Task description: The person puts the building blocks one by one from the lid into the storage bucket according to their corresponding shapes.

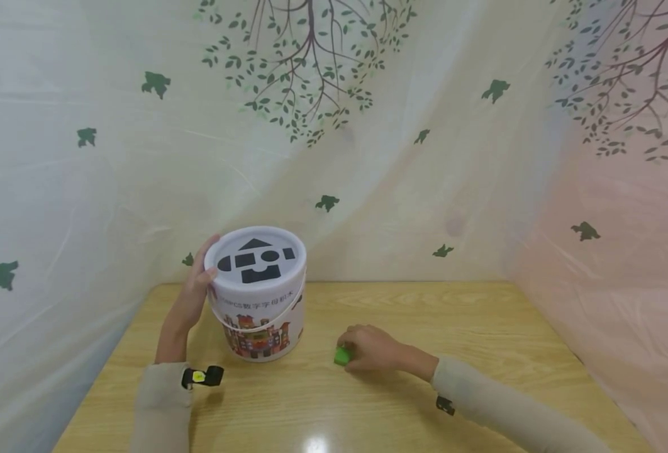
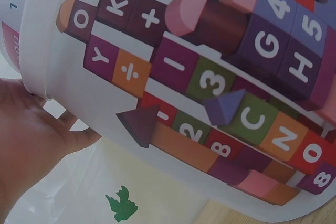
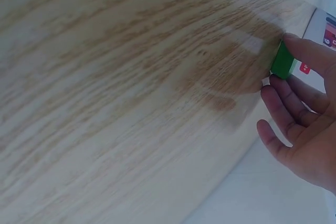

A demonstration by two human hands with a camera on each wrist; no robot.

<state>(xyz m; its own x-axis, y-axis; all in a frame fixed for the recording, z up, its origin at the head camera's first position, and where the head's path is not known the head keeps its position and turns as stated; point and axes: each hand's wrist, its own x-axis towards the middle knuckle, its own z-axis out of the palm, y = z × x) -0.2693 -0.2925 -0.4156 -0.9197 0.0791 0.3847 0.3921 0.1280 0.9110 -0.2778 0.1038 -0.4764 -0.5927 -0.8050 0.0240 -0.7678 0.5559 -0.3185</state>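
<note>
A white toy-block bucket with a pale lid stands on the left half of the table. My left hand grips it high on its left side, at the lid's rim; in the left wrist view the same hand lies against the bucket's wall, which is printed with coloured letter and number blocks. To the right of the bucket, my right hand pinches a small green block close over the tabletop. Thumb and fingertips hold the block in the right wrist view, the other fingers loosely bent.
Dark shape-sorter openings or prints mark the lid, and a thin white handle hangs down the bucket's front. The light wooden table meets a hanging cloth with leaf and bird prints along its back edge.
</note>
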